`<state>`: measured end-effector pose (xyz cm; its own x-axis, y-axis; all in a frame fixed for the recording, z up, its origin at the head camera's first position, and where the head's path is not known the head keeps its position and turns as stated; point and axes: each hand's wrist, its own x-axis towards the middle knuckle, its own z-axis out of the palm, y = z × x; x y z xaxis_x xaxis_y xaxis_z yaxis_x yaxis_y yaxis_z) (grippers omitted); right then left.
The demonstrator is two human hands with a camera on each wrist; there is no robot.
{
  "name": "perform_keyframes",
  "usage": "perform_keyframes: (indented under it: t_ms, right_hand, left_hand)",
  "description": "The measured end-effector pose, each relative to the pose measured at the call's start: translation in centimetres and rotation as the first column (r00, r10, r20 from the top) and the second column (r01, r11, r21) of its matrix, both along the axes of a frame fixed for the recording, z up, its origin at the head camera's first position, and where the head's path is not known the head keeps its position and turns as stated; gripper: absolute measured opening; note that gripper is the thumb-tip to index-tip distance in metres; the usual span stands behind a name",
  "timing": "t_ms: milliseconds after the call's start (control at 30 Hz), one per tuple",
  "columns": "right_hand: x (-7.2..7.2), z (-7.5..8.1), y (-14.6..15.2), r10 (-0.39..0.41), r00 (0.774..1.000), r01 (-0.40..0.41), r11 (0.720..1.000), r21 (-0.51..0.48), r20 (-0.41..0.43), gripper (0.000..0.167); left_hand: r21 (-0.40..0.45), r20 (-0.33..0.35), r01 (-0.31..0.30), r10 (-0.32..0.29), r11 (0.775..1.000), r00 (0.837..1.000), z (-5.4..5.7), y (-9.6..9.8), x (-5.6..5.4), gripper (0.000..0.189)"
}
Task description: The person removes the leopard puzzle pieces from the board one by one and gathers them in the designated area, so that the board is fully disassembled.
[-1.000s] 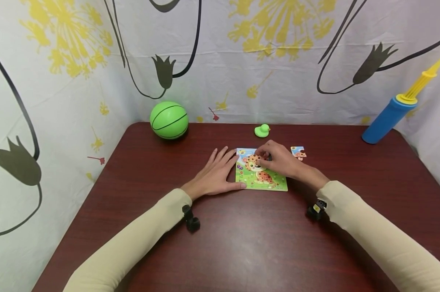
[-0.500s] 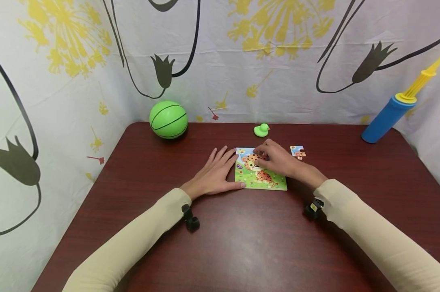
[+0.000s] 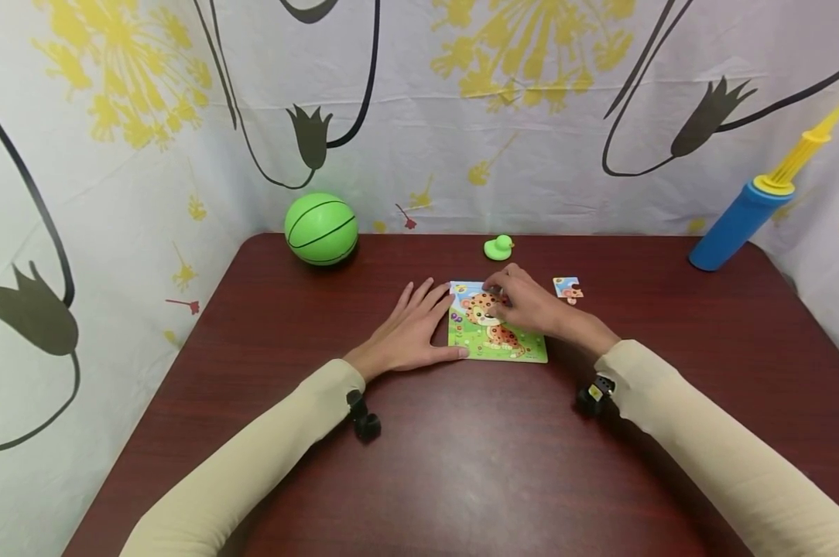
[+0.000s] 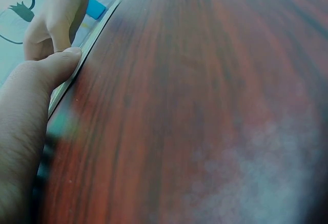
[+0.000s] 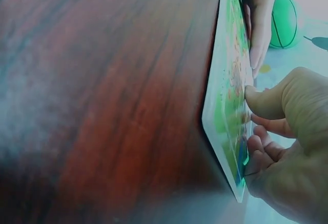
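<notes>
A jigsaw puzzle (image 3: pixel 475 340) with a spotted leopard cub on green grass and blue sky lies flat on the dark red-brown table. My left hand (image 3: pixel 409 333) is spread along its left side, fingers straight, with the thumb resting on the front edge. Over the upper right of the puzzle is my right hand (image 3: pixel 527 302), its fingers curled and thumb and index fingertips down at the leopard's head, pinching a puzzle piece mostly hidden beneath them. In the right wrist view, the right thumb (image 5: pixel 264 101) meets the puzzle's printed face. A loose corner piece (image 3: pixel 566 287) lies right of that hand.
A green rubber duck (image 3: pixel 498 248) sits behind the puzzle. Back left is a green ball (image 3: pixel 321 230) with black lines. A blue hand pump (image 3: pixel 736 228) with a yellow top leans at the back right corner. Patterned cloth (image 3: pixel 405 116) hangs behind the table.
The right wrist and forearm have shifted slightly left while the fingertips stay at the leopard's head. The left hand, puzzle and loose corner piece keep their places.
</notes>
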<state>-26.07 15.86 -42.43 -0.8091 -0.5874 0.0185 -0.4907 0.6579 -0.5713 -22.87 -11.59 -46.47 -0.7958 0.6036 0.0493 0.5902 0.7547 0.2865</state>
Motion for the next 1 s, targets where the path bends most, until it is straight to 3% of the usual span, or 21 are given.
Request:
perform_keyframes:
  t_ms: [333,700,1000]
  right_hand:
    - [-0.07,-0.52,0.24,-0.056,0.998,0.055,0.995,-0.087,-0.007,0.039]
    - [0.14,-0.46,0.49,-0.114,0.979,0.076,0.973,-0.218,-0.169,0.024]
    - [0.53,-0.41,0.65,-0.123,0.987,0.091,0.957,-0.274,-0.104,0.026]
  left_hand:
    - [-0.009,0.005,-0.002,0.002,1.000,1.000,0.04,0.03,-0.02,0.106]
    - [0.003,0.014,-0.002,0.002,1.000,1.000,-0.05,-0.03,-0.04,0.108]
    - [-0.004,0.015,0.001,-0.001,1.000,1.000,0.05,0.03,0.01,0.106]
